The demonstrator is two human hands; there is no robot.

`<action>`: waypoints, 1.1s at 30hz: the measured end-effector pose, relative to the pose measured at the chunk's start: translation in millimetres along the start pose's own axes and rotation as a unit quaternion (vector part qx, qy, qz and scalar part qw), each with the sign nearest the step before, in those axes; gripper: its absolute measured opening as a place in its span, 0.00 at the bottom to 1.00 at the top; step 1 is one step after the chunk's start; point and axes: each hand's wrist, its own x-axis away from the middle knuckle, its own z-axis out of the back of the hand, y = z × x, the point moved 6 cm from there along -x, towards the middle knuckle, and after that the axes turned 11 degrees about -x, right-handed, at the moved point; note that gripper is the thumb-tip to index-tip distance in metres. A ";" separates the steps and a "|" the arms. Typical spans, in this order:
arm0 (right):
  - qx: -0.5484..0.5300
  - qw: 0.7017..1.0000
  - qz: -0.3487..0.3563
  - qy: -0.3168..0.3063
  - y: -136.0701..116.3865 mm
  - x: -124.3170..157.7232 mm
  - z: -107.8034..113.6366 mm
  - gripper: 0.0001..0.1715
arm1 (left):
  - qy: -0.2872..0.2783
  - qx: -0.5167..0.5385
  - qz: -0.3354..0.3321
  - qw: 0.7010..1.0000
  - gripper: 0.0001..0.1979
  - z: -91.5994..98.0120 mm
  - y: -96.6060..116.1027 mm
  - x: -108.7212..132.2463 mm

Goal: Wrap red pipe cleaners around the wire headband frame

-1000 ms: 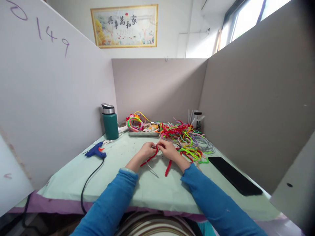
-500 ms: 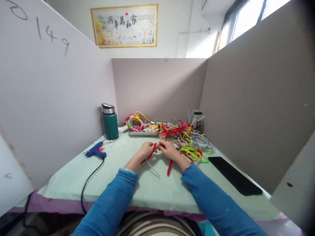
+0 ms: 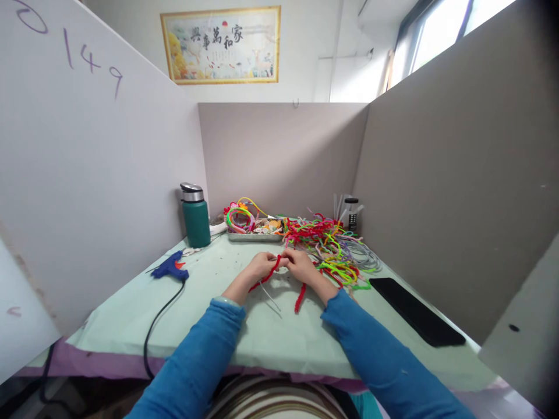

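Observation:
My left hand (image 3: 262, 266) and my right hand (image 3: 297, 265) meet over the middle of the table, fingertips touching. Both are closed in a pinch on a fuzzy red pipe cleaner (image 3: 271, 273), whose one end slants down beside my left wrist. A red piece (image 3: 299, 299) also hangs below my right hand; whether it is the same pipe cleaner is hidden by the palm. From under my left hand a thin pale grey strand (image 3: 271, 299) sticks out toward me. The exact spot between the fingertips is covered.
A metal tray (image 3: 255, 237) with small craft pieces stands at the back, beside a heap of coloured pipe cleaners (image 3: 318, 233). On the left are a green bottle (image 3: 196, 222) and a blue glue gun (image 3: 171, 266) with its cord. A black phone-like slab (image 3: 414, 311) lies right. Partitions enclose three sides.
The red pipe cleaner's upper end has shifted slightly right between my fingertips. The pale strand's and hanging red piece's tips have swung a little left. My hands have barely moved.

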 end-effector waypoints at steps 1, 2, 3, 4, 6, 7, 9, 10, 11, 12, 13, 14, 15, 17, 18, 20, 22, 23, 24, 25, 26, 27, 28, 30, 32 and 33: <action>0.000 1.000 -0.001 0.001 0.4 0.2 0.4 0.06 | 0.006 -0.002 -0.002 1.000 0.29 0.4 -0.8 -1.0; 0.002 1.000 -0.004 0.003 0.8 0.4 0.8 0.06 | 0.012 -0.003 -0.001 1.000 0.29 0.9 -2.3 -2.2; 0.006 1.000 -0.007 0.006 1.3 0.5 1.2 0.06 | 0.019 -0.003 0.001 1.000 0.29 1.2 -4.4 -3.5; 0.011 1.000 -0.012 0.009 1.8 0.6 1.5 0.07 | 0.026 0.001 0.003 1.000 0.30 1.5 -6.6 -4.8; 0.015 1.000 -0.019 0.011 2.6 0.6 1.1 0.09 | 0.036 0.023 0.007 0.999 0.30 2.0 -10.7 -6.7; 0.014 1.000 -0.021 0.010 2.9 0.5 0.7 0.10 | 0.037 0.040 0.006 0.998 0.30 2.0 -11.7 -7.3; 0.010 1.000 -0.022 0.006 3.5 0.3 -0.4 0.11 | 0.034 0.077 -0.004 0.996 0.30 2.2 -10.5 -7.5; 0.010 1.000 -0.022 0.004 3.8 0.3 -0.8 0.11 | 0.031 0.094 -0.011 0.995 0.30 2.6 -8.5 -7.2; 0.014 1.000 -0.022 0.001 4.4 0.4 -1.2 0.10 | 0.031 0.112 -0.016 0.993 0.29 3.4 -6.3 -6.7; 0.021 0.999 -0.024 -0.002 5.0 0.5 -1.4 0.10 | 0.032 0.127 -0.017 0.991 0.29 4.6 -4.4 -6.3; 0.028 0.999 -0.025 -0.005 5.7 0.7 -1.6 0.09 | 0.030 0.140 -0.010 0.990 0.29 5.1 -3.4 -5.8; 0.034 0.999 -0.027 -0.008 6.2 0.9 -1.8 0.09 | 0.031 0.148 0.007 0.989 0.29 5.8 -3.8 -5.3; 0.039 0.999 -0.029 -0.010 6.6 1.2 -1.8 0.09 | 0.035 0.145 0.015 0.989 0.28 6.8 -3.7 -4.6; 0.037 0.999 -0.032 -0.008 6.8 1.5 -1.6 0.08 | 0.038 0.121 0.019 0.992 0.26 7.9 -2.9 -2.9; 0.033 0.999 -0.031 -0.006 6.4 1.5 -1.6 0.08 | 0.035 0.105 0.015 0.994 0.24 7.6 -2.2 -1.9; 0.023 0.999 -0.027 -0.007 5.0 1.4 -2.4 0.08 | 0.015 0.080 0.008 0.997 0.22 4.6 -1.2 0.2; 0.019 1.000 -0.021 -0.011 3.4 1.2 -4.1 0.08 | -0.003 0.068 0.009 0.998 0.21 1.3 -1.4 1.6; 0.020 1.000 -0.020 -0.014 2.8 1.1 -5.2 0.08 | -0.007 0.063 0.011 0.998 0.21 0.2 -2.0 1.8; 0.021 0.999 -0.018 -0.016 2.4 1.0 -6.2 0.08 | -0.008 0.056 0.014 0.998 0.22 -0.5 -2.8 1.6; 0.021 0.999 -0.017 -0.017 2.1 1.0 -7.0 0.08 | -0.007 0.045 0.017 0.999 0.22 -0.8 -4.0 1.0; 0.022 0.999 -0.016 -0.019 1.9 1.1 -7.7 0.08 | -0.003 0.030 0.021 0.999 0.23 -0.5 -5.4 0.1; 0.022 0.999 -0.015 -0.020 1.8 1.2 -8.3 0.08 | 0.002 0.012 0.024 1.000 0.23 0.0 -6.6 -0.8; 0.021 0.999 -0.014 -0.021 1.6 1.3 -8.7 0.08 | 0.009 -0.005 0.023 1.000 0.23 0.8 -7.2 -1.8; 0.017 1.000 -0.012 -0.023 1.3 1.6 -9.5 0.07 | 0.027 -0.030 0.017 0.999 0.23 3.1 -7.1 -3.0; 0.015 1.000 -0.012 -0.022 0.6 1.7 -9.6 0.08 | 0.043 -0.039 0.010 0.998 0.22 5.0 -5.9 -3.2; 0.014 1.000 -0.012 -0.020 0.1 1.8 -9.4 0.08 | 0.049 -0.039 0.009 0.998 0.21 5.7 -5.7 -3.1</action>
